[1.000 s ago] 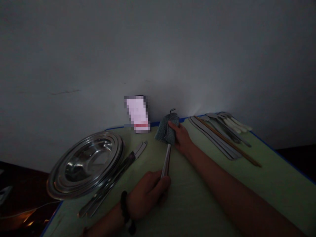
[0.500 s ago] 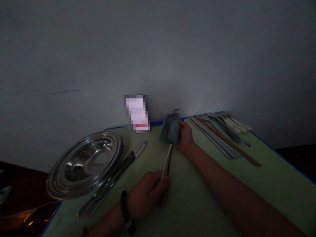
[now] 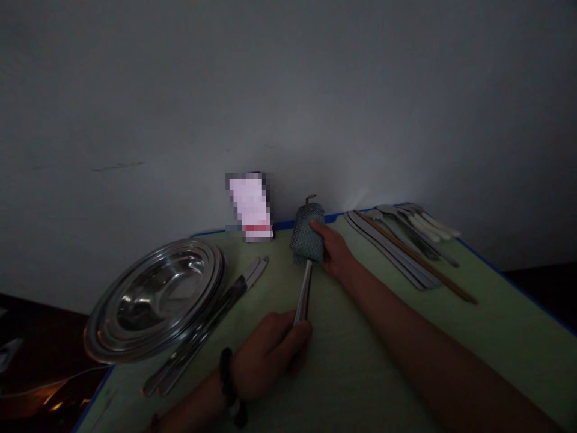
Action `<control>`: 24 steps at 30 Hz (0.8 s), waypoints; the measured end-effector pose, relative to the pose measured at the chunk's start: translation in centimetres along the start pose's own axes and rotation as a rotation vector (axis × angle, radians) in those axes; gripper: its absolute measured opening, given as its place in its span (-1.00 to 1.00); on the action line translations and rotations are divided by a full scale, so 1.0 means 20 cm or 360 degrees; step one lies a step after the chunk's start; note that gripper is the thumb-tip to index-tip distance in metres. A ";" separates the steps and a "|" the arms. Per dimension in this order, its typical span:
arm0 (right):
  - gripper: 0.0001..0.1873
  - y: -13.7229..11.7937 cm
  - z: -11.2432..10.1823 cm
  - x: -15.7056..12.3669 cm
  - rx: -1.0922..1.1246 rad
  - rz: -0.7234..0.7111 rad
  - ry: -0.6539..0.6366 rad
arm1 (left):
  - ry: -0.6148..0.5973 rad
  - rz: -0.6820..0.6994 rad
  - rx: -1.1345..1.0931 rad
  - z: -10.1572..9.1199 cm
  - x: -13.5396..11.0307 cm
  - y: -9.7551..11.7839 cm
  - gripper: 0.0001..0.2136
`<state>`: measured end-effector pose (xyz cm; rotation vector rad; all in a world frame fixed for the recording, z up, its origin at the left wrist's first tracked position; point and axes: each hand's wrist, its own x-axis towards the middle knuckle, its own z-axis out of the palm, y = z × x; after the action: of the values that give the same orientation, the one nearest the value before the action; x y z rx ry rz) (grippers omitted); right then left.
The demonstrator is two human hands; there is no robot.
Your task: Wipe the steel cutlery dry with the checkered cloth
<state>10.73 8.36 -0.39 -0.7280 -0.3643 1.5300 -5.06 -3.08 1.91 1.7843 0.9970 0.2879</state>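
In my left hand (image 3: 274,346), which wears a dark bead bracelet, is the handle end of a piece of metal cutlery (image 3: 305,288). Its far end disappears inside a grey-green textured cleaning cloth (image 3: 309,237) with a small loop on top, so its kind is hidden. My right hand (image 3: 336,249) grips that cloth from the right, thumb on its face and fingers behind, pressing it around the metal. Both hands are closed, above the pale green table (image 3: 360,361).
Stacked steel plates or bowls (image 3: 108,325) stand at left, with two table knives (image 3: 211,319) beside them. A lit phone (image 3: 250,204) leans on the wall. To the right lie several knives (image 3: 387,252), wooden chopsticks (image 3: 419,258), spoons and white-handled forks (image 3: 428,227).
My right hand and the cloth have shifted slightly left, and the thumb now lies across the cloth's face. My left hand has stayed almost still.
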 end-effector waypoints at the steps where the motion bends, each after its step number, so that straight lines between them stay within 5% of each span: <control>1: -0.93 0.00 0.00 0.00 0.0032 0.0015 0.0013 | -0.0007 0.0003 -0.0001 0.00 0.00 0.00 -0.59; 8: -0.80 -0.01 0.02 0.01 0.0198 0.0171 0.0142 | -0.0016 -0.0018 0.0004 0.00 0.00 0.00 -0.59; 17: -0.58 -0.03 0.00 0.02 0.0390 0.0130 -0.0178 | -0.0024 -0.0004 0.0074 0.00 0.00 0.00 -0.59; 24: -0.61 -0.02 0.00 0.03 0.0418 0.0066 0.0059 | -0.0053 0.0002 0.0064 0.00 0.00 0.00 -0.57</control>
<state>11.07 8.88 -0.35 -0.5587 -0.1175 1.5652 -5.10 -2.98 1.86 1.8202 0.9841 0.2399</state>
